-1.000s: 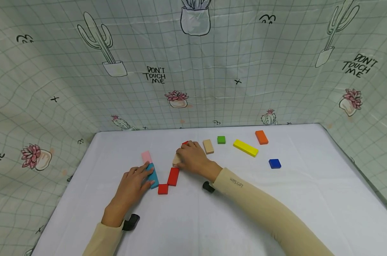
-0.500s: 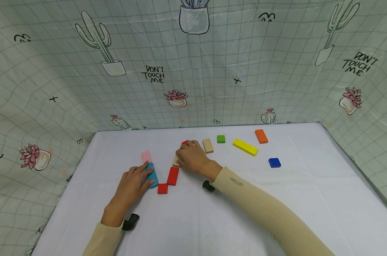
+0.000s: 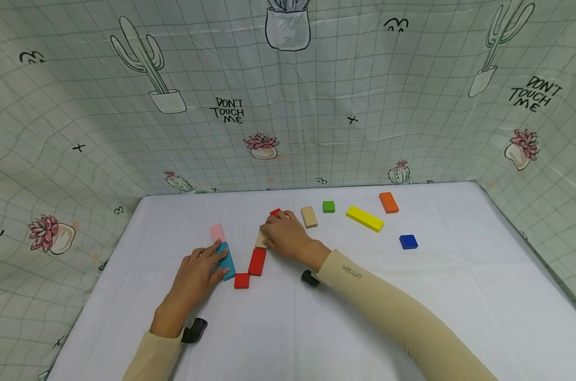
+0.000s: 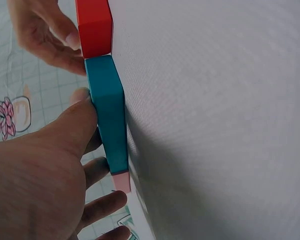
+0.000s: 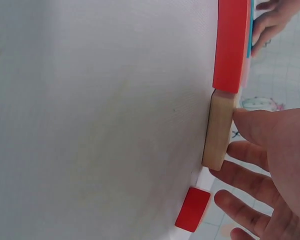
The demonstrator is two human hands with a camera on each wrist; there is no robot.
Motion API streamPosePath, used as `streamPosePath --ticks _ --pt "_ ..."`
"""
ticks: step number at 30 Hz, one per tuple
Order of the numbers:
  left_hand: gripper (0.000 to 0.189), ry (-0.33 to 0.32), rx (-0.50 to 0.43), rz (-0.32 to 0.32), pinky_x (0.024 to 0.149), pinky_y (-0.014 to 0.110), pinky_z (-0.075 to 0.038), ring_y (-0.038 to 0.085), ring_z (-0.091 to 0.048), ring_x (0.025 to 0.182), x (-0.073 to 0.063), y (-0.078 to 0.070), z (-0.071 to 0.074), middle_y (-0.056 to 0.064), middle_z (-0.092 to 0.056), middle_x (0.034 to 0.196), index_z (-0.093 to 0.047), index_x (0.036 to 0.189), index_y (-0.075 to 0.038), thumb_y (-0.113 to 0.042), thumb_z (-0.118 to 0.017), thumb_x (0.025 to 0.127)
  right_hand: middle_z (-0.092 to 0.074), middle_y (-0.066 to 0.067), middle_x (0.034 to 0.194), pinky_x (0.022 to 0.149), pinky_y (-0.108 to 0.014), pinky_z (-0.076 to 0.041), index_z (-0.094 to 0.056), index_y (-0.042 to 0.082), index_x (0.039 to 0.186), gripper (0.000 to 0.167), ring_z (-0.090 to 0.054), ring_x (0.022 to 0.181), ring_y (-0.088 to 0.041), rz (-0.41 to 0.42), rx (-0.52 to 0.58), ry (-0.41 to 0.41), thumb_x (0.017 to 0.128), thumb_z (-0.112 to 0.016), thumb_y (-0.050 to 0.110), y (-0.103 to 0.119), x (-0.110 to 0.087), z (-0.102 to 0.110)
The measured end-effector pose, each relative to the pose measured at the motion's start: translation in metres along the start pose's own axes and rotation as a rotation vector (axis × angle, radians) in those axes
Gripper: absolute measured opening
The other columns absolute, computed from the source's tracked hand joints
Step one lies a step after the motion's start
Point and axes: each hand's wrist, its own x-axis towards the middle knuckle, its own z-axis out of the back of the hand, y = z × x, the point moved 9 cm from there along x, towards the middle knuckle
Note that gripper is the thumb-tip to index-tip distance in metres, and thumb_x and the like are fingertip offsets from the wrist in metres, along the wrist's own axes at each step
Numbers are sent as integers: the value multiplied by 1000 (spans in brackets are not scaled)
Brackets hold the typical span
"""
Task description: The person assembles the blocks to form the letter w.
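In the head view my left hand (image 3: 197, 271) rests its thumb and fingertips on a blue rectangular block (image 3: 226, 262), fingers loosely bent. A pink block (image 3: 217, 233) lies end to end beyond it; a small red block (image 3: 242, 281) lies by its near end. My right hand (image 3: 285, 234) holds a plain wooden block (image 5: 220, 130): in the right wrist view the thumb is on its upper edge and a fingertip at its far end. This block meets the end of a longer red block (image 3: 257, 262). Another red block (image 5: 193, 209) lies past it, mostly hidden by the right hand in the head view.
Across the back of the white table (image 3: 288, 328) lie a second wooden block (image 3: 309, 217), a green block (image 3: 328, 207), a long yellow block (image 3: 365, 218) and an orange block (image 3: 388, 202). A dark blue block (image 3: 408, 242) lies at right. A cactus-print cloth (image 3: 307, 79) hangs behind.
Both hands stay at the same blocks with almost no movement. The whole head view shifts very slightly.
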Motion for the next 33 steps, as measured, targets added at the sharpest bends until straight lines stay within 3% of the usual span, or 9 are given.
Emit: streamPosePath --ticks 33 --pt "52 7 28 3 101 64 -50 46 -56 129 0 -3 1 23 -56 153 -68 139 -1 -18 -82 93 -70 -9 127 114 -49 -42 -74 11 129 31 -58 123 -29 8 20 -16 102 -74 24 2 -4 -1"
